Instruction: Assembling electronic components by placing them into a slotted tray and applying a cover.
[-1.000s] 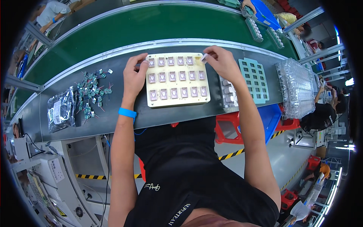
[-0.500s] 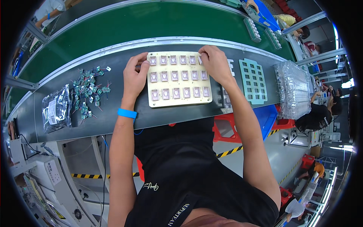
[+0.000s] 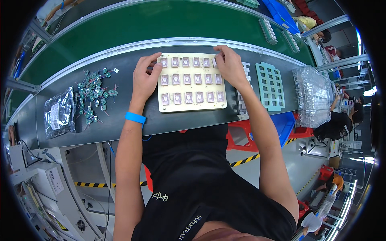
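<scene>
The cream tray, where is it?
The cream tray sits above centre in the head view, on the dark bench, between left hand and right hand.

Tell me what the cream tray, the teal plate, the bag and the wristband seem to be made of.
Cream tray: probably hard plastic or resin, matte; pale, evenly coloured.
Teal plate: perhaps plastic, dull; flat with repeated cut-outs, though coated metal is possible.
Bag: apparently thin plastic film, glossy; it crinkles and glints.
Wristband: likely silicone or fabric, smooth-looking; bright, even blue.
</scene>
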{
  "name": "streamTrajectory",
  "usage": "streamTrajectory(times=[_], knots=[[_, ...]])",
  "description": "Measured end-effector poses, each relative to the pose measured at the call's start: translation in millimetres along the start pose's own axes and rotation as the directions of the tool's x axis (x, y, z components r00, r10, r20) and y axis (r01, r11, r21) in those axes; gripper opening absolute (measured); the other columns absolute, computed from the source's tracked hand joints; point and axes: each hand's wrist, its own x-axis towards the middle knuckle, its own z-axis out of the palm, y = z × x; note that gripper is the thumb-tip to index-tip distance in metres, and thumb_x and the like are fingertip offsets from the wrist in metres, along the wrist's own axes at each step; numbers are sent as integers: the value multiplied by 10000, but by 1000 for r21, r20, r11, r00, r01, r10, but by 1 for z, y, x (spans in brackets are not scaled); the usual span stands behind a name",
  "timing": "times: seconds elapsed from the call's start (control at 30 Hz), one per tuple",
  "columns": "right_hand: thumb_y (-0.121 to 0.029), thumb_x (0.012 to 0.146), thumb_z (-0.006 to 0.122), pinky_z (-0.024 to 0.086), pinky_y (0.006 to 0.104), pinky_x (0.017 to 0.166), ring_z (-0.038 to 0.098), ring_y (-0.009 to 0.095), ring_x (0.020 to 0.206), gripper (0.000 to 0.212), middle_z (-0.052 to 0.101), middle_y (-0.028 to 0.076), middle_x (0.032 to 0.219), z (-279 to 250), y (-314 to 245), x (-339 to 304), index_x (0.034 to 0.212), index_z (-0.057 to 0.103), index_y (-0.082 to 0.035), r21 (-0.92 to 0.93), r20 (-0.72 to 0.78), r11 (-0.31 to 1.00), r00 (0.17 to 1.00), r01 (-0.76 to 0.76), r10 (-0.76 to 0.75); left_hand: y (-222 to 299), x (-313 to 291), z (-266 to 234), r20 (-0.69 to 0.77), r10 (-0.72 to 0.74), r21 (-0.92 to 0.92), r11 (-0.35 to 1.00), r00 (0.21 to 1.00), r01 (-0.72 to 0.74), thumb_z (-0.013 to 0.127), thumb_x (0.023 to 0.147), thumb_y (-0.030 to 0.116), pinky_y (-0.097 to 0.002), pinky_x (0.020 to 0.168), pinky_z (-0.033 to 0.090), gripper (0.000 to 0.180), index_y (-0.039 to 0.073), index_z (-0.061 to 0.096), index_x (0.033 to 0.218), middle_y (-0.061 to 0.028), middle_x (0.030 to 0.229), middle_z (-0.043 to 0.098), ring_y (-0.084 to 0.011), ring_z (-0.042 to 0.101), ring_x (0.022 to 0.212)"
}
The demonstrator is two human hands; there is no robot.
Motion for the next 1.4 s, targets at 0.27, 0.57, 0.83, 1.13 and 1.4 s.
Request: streamTrajectory(times=[0.27, 0.57, 0.83, 1.13, 1.4], knots=[[-60, 947, 506, 496, 441, 807, 634, 378, 900, 194, 642, 213, 1020, 9, 5, -4, 1095, 610, 9, -130, -78, 980, 984, 151, -162, 1, 5, -1, 61, -2, 70, 998, 998, -2, 677, 860, 145, -253, 671, 491, 328, 112, 700, 1185, -64, 1093, 574, -159, 601, 915], [-114, 933, 542, 495, 456, 832, 621, 375, 920, 203, 627, 194, 1023, -6, -3, -1, 1080, 647, -22, -46, 23, 997, 998, 65, -64, 23, 27, 2, 223, 124, 380, 902, 967, -203, 729, 814, 256, -394, 964, 442, 336, 132, 726, 1126, -111, 1210, 572, -286, 510, 1144], [-276, 859, 692, 460, 418, 944, 522, 310, 1111, 313, 623, 95, 1115, 9, -38, -4, 1122, 712, -108, -144, 143, 946, 952, 291, -271, 17, 32, 3, 292, 66, 346, 923, 954, -169, 737, 790, 290, -401, 978, 439, 298, 94, 755, 1014, -107, 1122, 599, -305, 507, 1122], [-296, 843, 717, 422, 417, 984, 497, 299, 1120, 313, 603, 71, 1180, 18, -48, 0, 1106, 736, -126, -251, 201, 932, 956, 263, -215, 23, 35, 1, 329, -5, 325, 939, 944, -108, 728, 806, 290, -398, 935, 474, 318, 70, 741, 1036, -118, 1100, 627, -296, 584, 1058], [-315, 814, 734, 405, 427, 996, 487, 284, 1124, 325, 605, 50, 1197, 1, -38, 1, 1095, 739, -153, -225, 176, 954, 971, 200, -162, 16, 29, -15, 296, -99, 160, 986, 950, 53, 718, 837, 281, -377, 882, 518, 414, 65, 675, 1188, -124, 1178, 641, -276, 628, 1049]])
